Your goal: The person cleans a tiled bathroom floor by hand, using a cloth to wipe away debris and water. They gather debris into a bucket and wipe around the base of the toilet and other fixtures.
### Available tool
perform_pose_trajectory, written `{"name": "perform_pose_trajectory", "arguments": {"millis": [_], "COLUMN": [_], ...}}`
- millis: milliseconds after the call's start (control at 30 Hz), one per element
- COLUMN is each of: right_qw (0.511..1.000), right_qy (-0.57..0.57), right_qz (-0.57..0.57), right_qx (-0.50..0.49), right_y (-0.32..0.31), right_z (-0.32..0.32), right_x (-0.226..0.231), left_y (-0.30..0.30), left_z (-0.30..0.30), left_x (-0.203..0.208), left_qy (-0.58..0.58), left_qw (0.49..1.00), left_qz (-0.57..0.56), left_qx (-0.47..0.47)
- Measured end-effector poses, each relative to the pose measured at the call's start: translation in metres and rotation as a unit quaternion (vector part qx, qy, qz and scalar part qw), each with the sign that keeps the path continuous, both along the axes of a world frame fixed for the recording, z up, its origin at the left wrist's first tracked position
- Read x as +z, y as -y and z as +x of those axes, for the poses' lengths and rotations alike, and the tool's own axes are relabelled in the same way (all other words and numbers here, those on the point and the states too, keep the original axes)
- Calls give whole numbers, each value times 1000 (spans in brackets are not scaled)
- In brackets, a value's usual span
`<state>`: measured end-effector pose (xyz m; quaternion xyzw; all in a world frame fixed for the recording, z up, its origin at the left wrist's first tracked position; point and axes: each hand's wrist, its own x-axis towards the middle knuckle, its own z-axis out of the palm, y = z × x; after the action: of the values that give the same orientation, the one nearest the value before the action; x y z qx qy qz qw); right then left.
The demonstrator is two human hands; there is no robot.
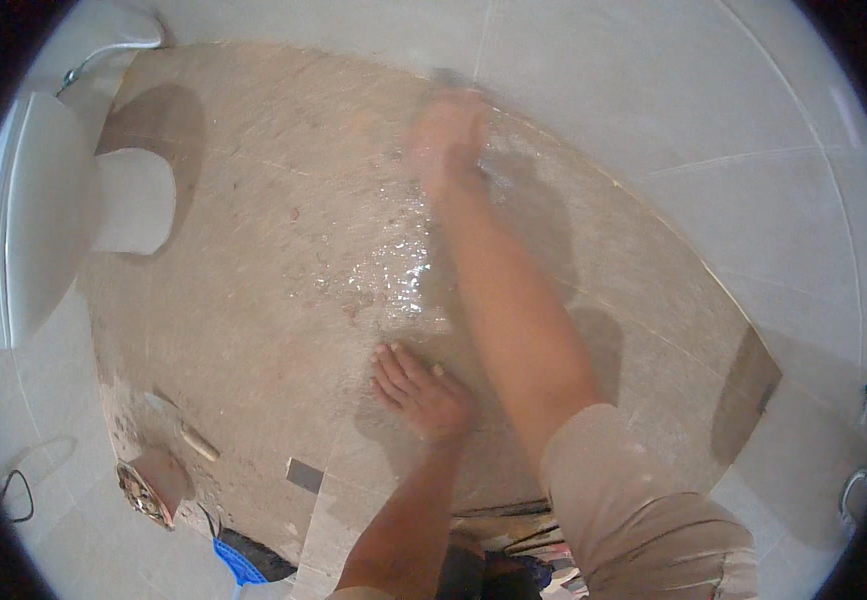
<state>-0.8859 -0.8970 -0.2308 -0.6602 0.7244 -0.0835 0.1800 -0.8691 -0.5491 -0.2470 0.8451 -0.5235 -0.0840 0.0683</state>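
My left hand (418, 392) lies flat on the wet tan tiled floor (253, 300), fingers spread, with nothing in it. Farther off, where the floor meets the pale wall, my right hand (448, 140) is bent over and blurred by motion. A dark grey piece (445, 77) shows just beyond its knuckles; the hand seems closed on it, but its kind is too smeared to make out. Shiny water with foam-like white specks (403, 275) spreads over the floor between the two hands.
On the left stands a white toilet (133, 200). At the lower left are a tool with a wooden handle (199, 443), a tipped container (153, 485) and a blue-edged item (240, 563). A small grey rectangle (303, 475) marks the floor. The pale wall (653, 110) curves along the far and right sides.
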Motion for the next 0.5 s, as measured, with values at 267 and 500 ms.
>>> {"name": "perform_pose_trajectory", "arguments": {"millis": [267,500], "right_qw": [957,919], "right_qy": [-24,-232], "right_qz": [-285,-108], "right_qx": [-38,301], "right_y": [-40,-89], "right_z": [-11,40], "right_x": [-40,-44], "left_y": [-8,-10], "left_z": [13,11], "left_x": [-2,-5], "left_qy": [4,-17], "left_qw": [993,997], "left_qz": [113,76], "left_qx": [24,9]}}
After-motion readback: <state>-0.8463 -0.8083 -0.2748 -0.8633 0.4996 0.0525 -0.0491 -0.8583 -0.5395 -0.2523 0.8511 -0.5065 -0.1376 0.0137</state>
